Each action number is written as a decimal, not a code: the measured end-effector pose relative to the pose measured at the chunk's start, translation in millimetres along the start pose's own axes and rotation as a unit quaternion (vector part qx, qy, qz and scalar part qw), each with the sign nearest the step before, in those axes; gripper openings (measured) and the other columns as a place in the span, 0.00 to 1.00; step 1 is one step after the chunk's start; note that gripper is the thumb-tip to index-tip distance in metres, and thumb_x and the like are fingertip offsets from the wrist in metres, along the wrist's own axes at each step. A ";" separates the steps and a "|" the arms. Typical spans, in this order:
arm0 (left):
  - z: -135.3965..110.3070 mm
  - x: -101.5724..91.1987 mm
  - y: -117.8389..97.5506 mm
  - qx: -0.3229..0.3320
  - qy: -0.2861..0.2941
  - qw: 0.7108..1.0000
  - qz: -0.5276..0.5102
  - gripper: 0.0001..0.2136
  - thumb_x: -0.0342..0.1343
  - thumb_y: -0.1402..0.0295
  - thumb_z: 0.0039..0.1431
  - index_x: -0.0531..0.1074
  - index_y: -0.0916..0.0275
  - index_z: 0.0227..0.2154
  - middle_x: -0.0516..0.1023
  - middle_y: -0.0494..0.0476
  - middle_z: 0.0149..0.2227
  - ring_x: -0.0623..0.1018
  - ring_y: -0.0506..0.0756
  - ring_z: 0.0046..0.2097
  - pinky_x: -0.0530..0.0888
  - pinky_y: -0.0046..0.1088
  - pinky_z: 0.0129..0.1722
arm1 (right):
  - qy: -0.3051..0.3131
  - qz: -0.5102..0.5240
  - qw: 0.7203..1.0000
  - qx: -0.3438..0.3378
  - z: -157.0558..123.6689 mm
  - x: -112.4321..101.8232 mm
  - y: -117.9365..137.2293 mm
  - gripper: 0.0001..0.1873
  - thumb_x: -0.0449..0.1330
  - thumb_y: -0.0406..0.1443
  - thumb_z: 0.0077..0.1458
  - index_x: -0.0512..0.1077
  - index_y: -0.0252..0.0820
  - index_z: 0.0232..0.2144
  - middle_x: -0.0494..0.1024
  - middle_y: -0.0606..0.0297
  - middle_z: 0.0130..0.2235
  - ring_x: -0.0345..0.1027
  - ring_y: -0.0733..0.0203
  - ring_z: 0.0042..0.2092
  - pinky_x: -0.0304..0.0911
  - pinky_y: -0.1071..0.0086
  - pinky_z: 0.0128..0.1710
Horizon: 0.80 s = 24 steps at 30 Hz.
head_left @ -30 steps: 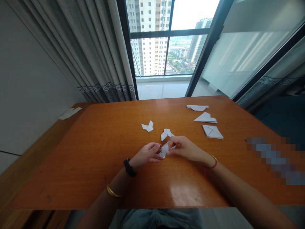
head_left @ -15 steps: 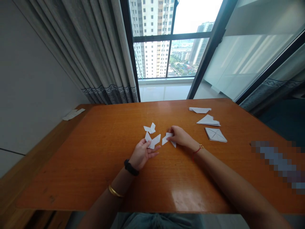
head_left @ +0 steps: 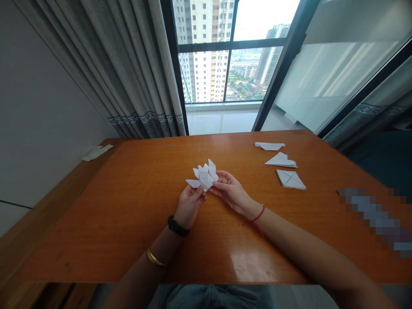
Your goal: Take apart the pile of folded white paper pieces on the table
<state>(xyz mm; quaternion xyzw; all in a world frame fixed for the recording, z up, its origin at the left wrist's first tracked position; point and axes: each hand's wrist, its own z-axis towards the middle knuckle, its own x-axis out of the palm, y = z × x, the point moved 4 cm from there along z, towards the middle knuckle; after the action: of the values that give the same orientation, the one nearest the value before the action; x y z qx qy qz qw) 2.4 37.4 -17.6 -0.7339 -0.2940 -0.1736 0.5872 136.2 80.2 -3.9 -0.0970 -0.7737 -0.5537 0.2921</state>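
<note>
Over the middle of the wooden table [head_left: 141, 206], folded white paper pieces [head_left: 204, 175] with several pointed flaps overlap between my two hands. My left hand [head_left: 189, 204], with a black band at the wrist, pinches the lower left side between thumb and fingers. From the right, my right hand [head_left: 232, 191] grips the right side, its thumb in front and fingers behind. The pieces touch or overlap; whether they are joined I cannot tell. Another small folded piece on the table behind them is partly hidden, and its outline merges with theirs.
To the right lie a long folded paper strip [head_left: 269, 146], a pointed stack of folded paper [head_left: 281, 160] and a square stack with crossed creases [head_left: 291, 179]. A blurred item [head_left: 376, 219] is at the right edge. White paper [head_left: 98, 152] rests at the far left.
My right hand has moved left with its folded piece, bringing it against the one in my left hand. My left hand has closed more around its piece and turned it.
</note>
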 end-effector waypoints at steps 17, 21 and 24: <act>9.7 -17.4 -12.8 0.091 -0.102 0.988 0.075 0.17 0.68 0.66 0.42 0.70 0.65 0.35 0.72 0.46 0.27 0.64 0.42 0.24 0.59 0.18 0.23 | 0.051 -0.538 0.827 -0.158 57.0 -11.7 27.2 0.11 0.54 0.34 0.54 0.74 0.37 0.37 0.78 0.58 0.38 0.69 0.61 0.39 0.62 0.66 0.42; 10.0 -13.9 -16.0 0.084 -0.093 0.991 0.048 0.17 0.69 0.67 0.40 0.72 0.64 0.34 0.77 0.52 0.36 0.73 0.46 0.34 0.66 0.19 0.31 | 0.079 -0.730 0.642 -0.221 88.9 3.6 26.1 0.17 0.56 0.34 0.56 0.72 0.47 0.48 0.69 0.59 0.55 0.58 0.52 0.55 0.52 0.57 0.54; 9.2 -10.1 -16.9 0.085 -0.059 0.994 0.039 0.17 0.68 0.67 0.42 0.71 0.63 0.36 0.78 0.54 0.41 0.75 0.51 0.42 0.70 0.25 0.41 | 0.092 -0.779 0.596 -0.171 98.3 7.6 17.0 0.20 0.66 0.42 0.47 0.74 0.47 0.44 0.67 0.56 0.55 0.54 0.44 0.55 0.51 0.52 0.53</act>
<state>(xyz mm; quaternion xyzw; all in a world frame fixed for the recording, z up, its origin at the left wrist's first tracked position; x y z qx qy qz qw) -16.9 46.3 -13.1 -0.7013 -0.3127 -0.0813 0.6354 104.2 174.9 -7.3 0.5463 -0.4151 -0.6986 -0.2028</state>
